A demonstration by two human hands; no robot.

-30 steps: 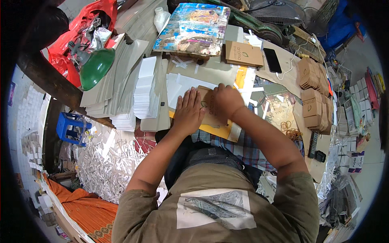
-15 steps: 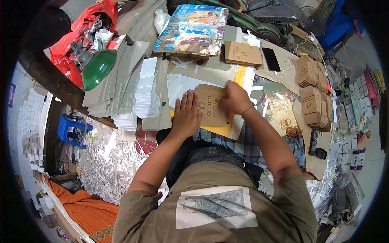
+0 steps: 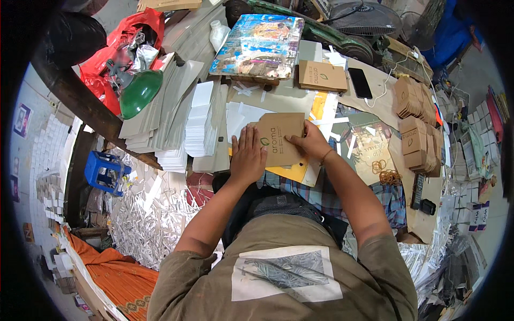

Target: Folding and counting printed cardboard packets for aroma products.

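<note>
Worktable — right fingers partly hidden, perhaps under brown carton.

Flat carton, worktop's near edge: kraft brown, green leaf mark. Cloth, same edge: blue-red plaid. Stacked cartons, right edge: matching brown.
</note>
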